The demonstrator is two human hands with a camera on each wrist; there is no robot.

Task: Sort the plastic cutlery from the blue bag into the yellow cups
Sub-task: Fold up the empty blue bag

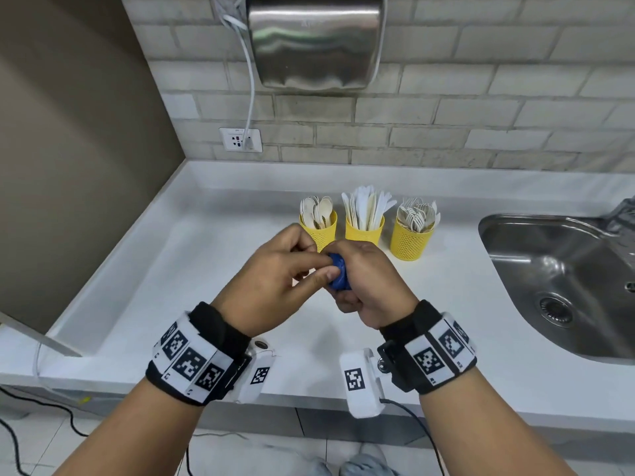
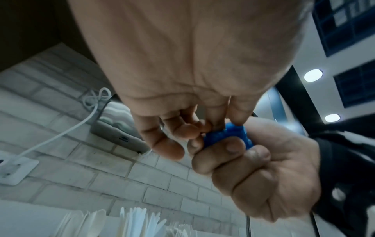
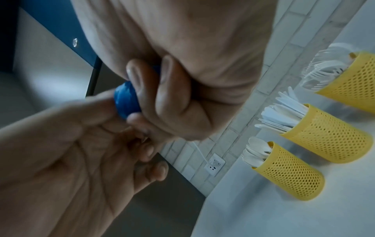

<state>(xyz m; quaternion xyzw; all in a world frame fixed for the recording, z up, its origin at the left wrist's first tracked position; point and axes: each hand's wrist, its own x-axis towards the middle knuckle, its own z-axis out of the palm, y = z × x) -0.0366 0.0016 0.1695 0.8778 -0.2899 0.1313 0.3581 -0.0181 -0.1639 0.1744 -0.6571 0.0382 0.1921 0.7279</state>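
The blue bag point(image 1: 339, 274) is crumpled into a small wad held above the counter. My right hand point(image 1: 364, 280) has its fingers curled round the blue bag point(image 3: 125, 102). My left hand point(image 1: 292, 266) pinches the wad's near side with thumb and fingertips; the blue bag point(image 2: 229, 134) shows between both hands in the left wrist view. Behind the hands stand three yellow mesh cups: the left cup point(image 1: 319, 231) holds white spoons, the middle cup point(image 1: 365, 230) knives, the right cup point(image 1: 410, 240) forks. No cutlery shows in either hand.
A steel sink point(image 1: 563, 286) is set into the white counter point(image 1: 171, 269) at the right. A metal hand dryer point(image 1: 314, 39) hangs on the brick wall, its white cord running to a socket point(image 1: 240, 139). A brown wall closes the left side.
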